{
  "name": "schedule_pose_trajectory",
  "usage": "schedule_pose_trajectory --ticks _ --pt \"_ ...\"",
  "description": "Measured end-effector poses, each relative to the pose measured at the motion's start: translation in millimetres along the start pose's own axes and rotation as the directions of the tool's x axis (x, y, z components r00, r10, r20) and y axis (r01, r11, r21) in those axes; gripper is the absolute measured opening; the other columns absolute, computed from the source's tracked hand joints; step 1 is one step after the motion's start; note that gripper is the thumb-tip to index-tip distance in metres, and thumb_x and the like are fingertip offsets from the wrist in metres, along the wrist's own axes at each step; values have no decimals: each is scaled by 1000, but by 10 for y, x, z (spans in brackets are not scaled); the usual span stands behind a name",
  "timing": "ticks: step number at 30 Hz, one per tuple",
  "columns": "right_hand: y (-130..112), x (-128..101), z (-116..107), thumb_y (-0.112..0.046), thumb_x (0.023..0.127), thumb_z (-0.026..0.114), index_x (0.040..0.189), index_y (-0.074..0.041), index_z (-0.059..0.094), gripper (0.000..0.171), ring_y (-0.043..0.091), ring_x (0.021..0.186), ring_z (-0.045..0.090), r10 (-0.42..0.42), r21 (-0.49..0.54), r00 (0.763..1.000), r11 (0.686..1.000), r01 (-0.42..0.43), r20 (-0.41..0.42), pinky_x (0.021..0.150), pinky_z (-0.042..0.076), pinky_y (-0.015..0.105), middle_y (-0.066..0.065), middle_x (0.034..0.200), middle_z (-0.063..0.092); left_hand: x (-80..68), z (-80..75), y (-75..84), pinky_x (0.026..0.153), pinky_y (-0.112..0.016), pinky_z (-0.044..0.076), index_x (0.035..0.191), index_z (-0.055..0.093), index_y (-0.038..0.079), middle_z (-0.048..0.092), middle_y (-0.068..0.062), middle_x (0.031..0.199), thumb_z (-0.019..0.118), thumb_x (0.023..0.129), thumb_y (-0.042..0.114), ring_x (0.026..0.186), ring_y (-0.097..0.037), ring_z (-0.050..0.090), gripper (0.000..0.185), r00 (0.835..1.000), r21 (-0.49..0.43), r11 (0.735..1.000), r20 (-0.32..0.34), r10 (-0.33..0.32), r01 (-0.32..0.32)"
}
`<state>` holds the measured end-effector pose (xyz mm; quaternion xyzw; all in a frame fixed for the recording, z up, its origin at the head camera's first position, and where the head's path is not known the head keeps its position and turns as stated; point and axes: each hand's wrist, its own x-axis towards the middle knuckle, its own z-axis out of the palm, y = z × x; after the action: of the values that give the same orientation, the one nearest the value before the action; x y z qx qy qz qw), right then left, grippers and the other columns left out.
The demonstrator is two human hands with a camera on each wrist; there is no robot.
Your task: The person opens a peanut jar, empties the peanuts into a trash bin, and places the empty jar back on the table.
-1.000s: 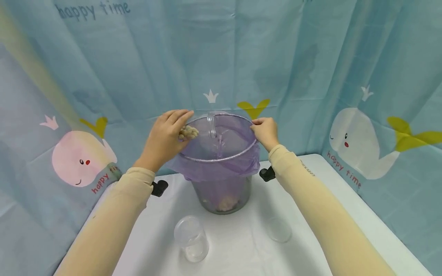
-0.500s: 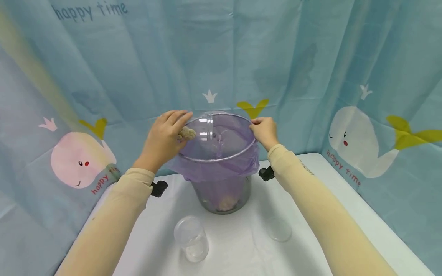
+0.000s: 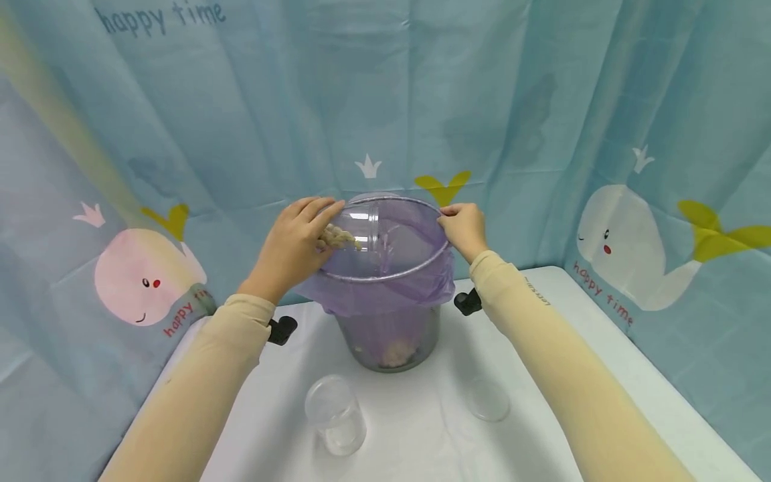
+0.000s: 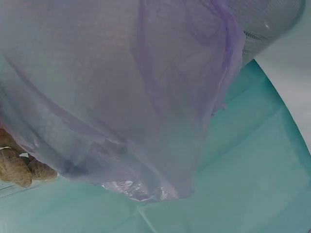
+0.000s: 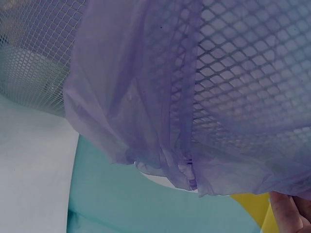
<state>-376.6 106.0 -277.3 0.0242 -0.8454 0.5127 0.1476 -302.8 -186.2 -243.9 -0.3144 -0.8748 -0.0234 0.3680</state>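
Note:
My left hand (image 3: 295, 244) grips a clear jar (image 3: 366, 226) lying on its side over the bin's opening, mouth pointing right. Light-brown knobbly pieces like unshelled peanuts (image 3: 337, 237) lie inside it, some spread toward the mouth. Below is a mesh bin (image 3: 430, 335) with a purple bag (image 3: 385, 298) folded over its rim. On the far right of that rim, my right hand (image 3: 465, 231) pinches the edge with thumb and fingers. The left wrist view catches a few of the brown pieces (image 4: 14, 167) behind the bag; my right fingertips (image 5: 284, 211) show in the right wrist view.
On the white table (image 3: 421, 435), a second clear jar (image 3: 336, 418) stands in front of the bin. A clear round lid (image 3: 488, 399) lies flat to its right. A blue curtain (image 3: 385, 87) with whale prints hangs close behind and on both sides.
The jar in my left hand has turned so more of its side shows, and its mouth sits slightly farther right. The brown pieces have slid toward the mouth. My right hand stays at the rim.

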Motion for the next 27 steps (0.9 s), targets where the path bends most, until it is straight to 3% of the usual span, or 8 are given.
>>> schedule_pose_trajectory --ticks 3,9,16,23,27 --pt "0 6 0 -11 96 62 124 -2 68 31 33 106 68 1 -3 1000 1000 -1 0 89 60 42 18 125 69 -6 9 2 114 -50 40 140 54 6 59 -17 138 83 72 1 130 -38 50 74 1000 -5 1000 -12 -4 4" --pt "0 2 -8 -11 96 61 124 -2 68 30 33 105 69 1 5 1000 1000 -1 -4 87 60 41 19 124 69 -6 15 3 110 -53 42 140 54 4 58 -18 137 86 72 4 127 -40 51 75 989 -12 999 -146 -34 33" --pt "4 -7 -18 -11 95 63 123 -2 69 30 33 104 69 5 4 1000 1000 -5 -15 88 60 42 18 124 70 -16 58 74 113 -50 41 138 56 4 61 -17 134 84 71 1 126 -39 53 73 998 -24 1000 -66 15 -17" --pt "9 3 -11 -11 96 61 123 -1 69 30 34 106 69 3 13 1000 1000 -3 -4 90 60 42 19 123 69 45 -5 90 112 -51 41 140 54 5 59 -17 137 85 71 3 127 -39 51 77 992 -47 999 -123 -17 12" --pt "15 -4 -16 -10 97 61 125 -1 68 30 33 107 68 10 25 1000 1000 -10 2 91 60 42 19 126 68 51 22 102 113 -51 41 140 54 5 59 -17 136 83 71 1 128 -39 51 75 998 -48 999 -67 1 -4"
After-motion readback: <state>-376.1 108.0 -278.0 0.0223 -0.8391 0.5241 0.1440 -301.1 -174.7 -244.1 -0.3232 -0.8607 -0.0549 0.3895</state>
